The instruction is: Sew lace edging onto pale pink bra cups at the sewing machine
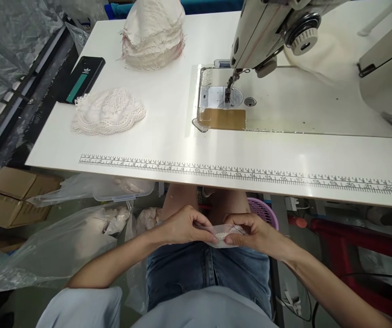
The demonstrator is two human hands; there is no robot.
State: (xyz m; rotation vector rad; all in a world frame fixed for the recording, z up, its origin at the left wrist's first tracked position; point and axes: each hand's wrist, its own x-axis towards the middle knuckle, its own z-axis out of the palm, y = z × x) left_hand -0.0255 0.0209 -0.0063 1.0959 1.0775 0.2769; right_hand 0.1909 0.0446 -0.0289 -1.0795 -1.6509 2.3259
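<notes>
Over my lap, below the table's front edge, a small piece of white lace fabric (220, 237) is pinched between my two hands. My left hand (191, 226) grips its left end with thumb and fingers. The right end is held by my right hand (250, 232), thumb on the near side. Part of the fabric is covered by the fingers. On the table, a scalloped white lace piece (109, 111) lies at the left. Behind it stands a stack of cream fabric pieces (153, 36) with frayed edges.
A sewing machine (264, 36) stands on the white table (162, 141), its needle over the metal plate. A printed ruler (216, 171) runs along the front edge. A black phone (85, 77) lies at left. Plastic bags (62, 241), a cardboard box (14, 193) and a purple basket (263, 212) are below.
</notes>
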